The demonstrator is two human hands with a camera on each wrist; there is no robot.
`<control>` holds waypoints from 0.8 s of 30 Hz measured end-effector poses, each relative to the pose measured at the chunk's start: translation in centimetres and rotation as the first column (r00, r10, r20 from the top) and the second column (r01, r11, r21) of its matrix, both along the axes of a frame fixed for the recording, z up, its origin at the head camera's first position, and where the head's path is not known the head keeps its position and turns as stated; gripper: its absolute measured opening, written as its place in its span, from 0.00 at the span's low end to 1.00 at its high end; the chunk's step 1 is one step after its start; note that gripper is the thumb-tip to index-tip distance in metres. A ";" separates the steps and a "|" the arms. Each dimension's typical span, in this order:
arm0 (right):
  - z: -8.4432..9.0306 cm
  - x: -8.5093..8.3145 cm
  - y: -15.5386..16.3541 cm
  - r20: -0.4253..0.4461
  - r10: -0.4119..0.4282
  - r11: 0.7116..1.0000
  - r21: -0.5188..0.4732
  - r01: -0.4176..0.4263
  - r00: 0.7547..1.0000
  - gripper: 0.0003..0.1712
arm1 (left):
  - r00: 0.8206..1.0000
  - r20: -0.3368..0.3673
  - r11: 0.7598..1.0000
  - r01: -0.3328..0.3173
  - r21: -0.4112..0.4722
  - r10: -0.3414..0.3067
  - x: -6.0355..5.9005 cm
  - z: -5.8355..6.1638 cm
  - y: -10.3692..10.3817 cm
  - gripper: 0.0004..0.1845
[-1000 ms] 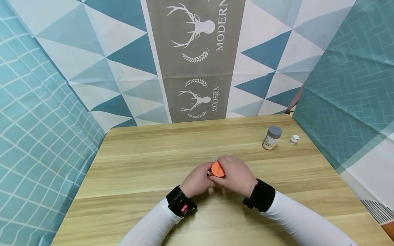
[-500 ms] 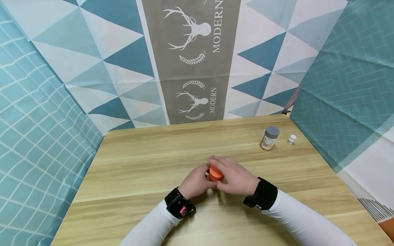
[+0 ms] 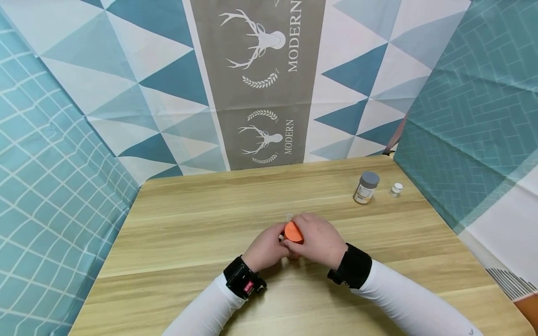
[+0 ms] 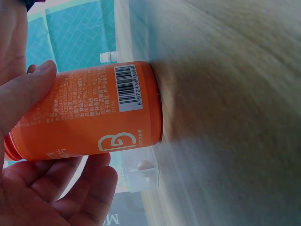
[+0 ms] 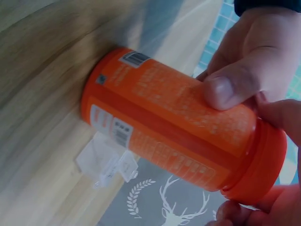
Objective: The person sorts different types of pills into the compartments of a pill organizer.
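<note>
An orange bottle (image 4: 89, 113) with printed text and a barcode stands upright on the table, its orange lid (image 3: 293, 232) facing up. My left hand (image 3: 265, 249) grips the upper body of the bottle, thumb on one side and fingers curled on the other. Around the lid, my right hand (image 3: 321, 240) holds with thumb and fingers, as the right wrist view also shows. Just behind the bottle is a clear plastic box (image 5: 101, 160), mostly hidden by the hands in the head view.
Toward the back right of the wooden table (image 3: 201, 205) stand a jar with a grey lid (image 3: 366, 187) and a small white-capped vial (image 3: 396, 189). A patterned cloth wall (image 3: 168, 84) rises behind the table's far edge, with teal cloth at both sides.
My right hand's fingers and thumb have shifted around the lid, over to the far side and back again. The left hand keeps its grip on the bottle, which stays in place.
</note>
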State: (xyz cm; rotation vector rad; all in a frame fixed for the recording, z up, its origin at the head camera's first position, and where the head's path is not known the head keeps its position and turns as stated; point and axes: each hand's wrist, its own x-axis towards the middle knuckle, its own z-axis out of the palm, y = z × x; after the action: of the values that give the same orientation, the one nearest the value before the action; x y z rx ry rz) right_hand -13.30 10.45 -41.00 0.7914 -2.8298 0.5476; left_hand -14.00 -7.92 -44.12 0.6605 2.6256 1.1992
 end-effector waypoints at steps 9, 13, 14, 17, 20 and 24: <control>0.6 -0.7 1.3 0.074 0.201 0.979 -0.038 -0.199 0.977 0.30 | 1.000 0.013 1.000 0.001 0.005 -0.001 0.1 0.0 -0.1 0.29; 0.8 -1.2 1.3 0.139 0.237 0.971 -0.056 -0.231 0.961 0.32 | 1.000 0.024 1.000 -0.004 0.021 0.004 0.1 0.0 -0.4 0.28; 0.9 -1.3 1.3 0.149 0.248 0.969 -0.062 -0.241 0.957 0.32 | 1.000 0.021 1.000 -0.003 0.021 0.003 0.1 0.0 -0.4 0.28; 1.2 -1.5 1.4 0.144 0.284 0.959 -0.046 -0.280 0.948 0.33 | 1.000 0.005 1.000 -0.002 0.014 0.002 0.1 0.0 -0.5 0.31; 1.3 -1.5 1.5 0.134 0.305 0.952 -0.025 -0.305 0.943 0.35 | 1.000 -0.009 1.000 0.001 0.006 -0.001 0.1 0.0 -0.5 0.33; 1.0 -1.0 1.5 0.132 0.246 0.969 -0.015 -0.246 0.960 0.38 | 1.000 -0.024 1.000 0.013 -0.017 -0.013 0.0 -0.1 -0.3 0.31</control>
State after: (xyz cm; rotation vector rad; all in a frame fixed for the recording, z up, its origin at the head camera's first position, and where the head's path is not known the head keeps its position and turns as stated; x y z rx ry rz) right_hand -14.33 11.90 -40.04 1.1587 -2.8685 0.6547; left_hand -13.97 -8.18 -44.19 0.6921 2.6437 1.1707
